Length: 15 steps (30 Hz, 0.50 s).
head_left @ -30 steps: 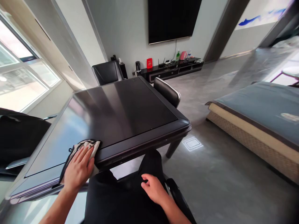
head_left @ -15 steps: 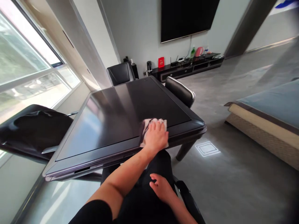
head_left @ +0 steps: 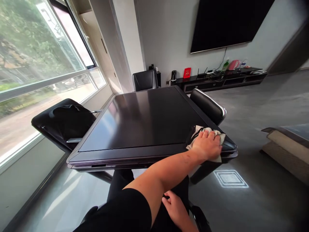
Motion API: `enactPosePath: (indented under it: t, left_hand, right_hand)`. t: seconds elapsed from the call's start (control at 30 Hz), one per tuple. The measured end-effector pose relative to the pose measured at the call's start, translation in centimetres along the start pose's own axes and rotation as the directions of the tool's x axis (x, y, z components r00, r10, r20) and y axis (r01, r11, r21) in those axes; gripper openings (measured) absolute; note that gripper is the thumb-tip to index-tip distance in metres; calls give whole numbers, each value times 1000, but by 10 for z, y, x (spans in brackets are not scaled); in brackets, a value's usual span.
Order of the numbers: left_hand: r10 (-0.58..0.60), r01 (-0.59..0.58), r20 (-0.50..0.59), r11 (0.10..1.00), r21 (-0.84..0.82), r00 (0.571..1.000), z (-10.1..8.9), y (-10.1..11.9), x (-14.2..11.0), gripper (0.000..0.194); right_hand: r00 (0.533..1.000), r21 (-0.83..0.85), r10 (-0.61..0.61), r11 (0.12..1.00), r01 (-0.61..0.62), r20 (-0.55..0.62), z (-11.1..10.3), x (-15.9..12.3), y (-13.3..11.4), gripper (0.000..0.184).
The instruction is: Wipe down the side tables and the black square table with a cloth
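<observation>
My left hand (head_left: 208, 145) reaches across to the right and presses a crumpled cloth (head_left: 198, 130), pale with dark markings, onto the near right corner of the black table (head_left: 149, 120). The fingers lie bent over the cloth, and one edge of it hangs over the table's front rim. Nearer to me, my right hand (head_left: 175, 206) rests low over my lap, beneath my left arm. It holds nothing visible; its thumb and forefinger are a little apart, while the other fingers are mostly hidden.
Black chairs stand at the table's left (head_left: 64, 124), far (head_left: 145, 80) and right (head_left: 207, 106) sides. A low TV cabinet (head_left: 231, 82) with a red packet (head_left: 187, 72) on it runs along the back wall. A bed-like piece (head_left: 287, 145) is at the right.
My left hand has slid the cloth rightward along the table's near edge to the corner. My view has turned left. My right hand stays low by my lap, now partly behind my left arm.
</observation>
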<state>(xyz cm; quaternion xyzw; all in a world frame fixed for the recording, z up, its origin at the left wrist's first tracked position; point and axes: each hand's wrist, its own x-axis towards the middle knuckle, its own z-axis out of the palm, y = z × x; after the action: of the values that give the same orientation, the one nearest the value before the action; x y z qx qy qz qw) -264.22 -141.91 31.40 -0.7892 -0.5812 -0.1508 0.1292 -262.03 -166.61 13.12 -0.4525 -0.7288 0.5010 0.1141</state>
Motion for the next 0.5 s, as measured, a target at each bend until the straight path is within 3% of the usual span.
enactPosePath:
  t: [0.1,0.2,0.37,0.43,0.5]
  left_hand:
    - [35,-35,36,999,14,999,-22,-49,-35,59]
    - [13,-14,31,999,32,999,-51,-112,-91,58]
    - [-208,208,-12,977,39,978,-101,-219,-240,57]
    - [-366,367,-27,928,62,930,-121,-255,-307,57]
    - [-521,525,-69,847,85,851,-140,-288,-374,58]
  right_hand:
    - [1000,15,-25,1000,25,1,0,3,5,57]
    - [999,20,-37,999,37,-7,2,4,12,62]
    - [1000,75,-14,997,16,-25,10,6,27,68]
    - [999,84,-16,996,18,-28,12,7,31,67]
    - [1000,75,-21,997,23,-23,13,7,31,66]
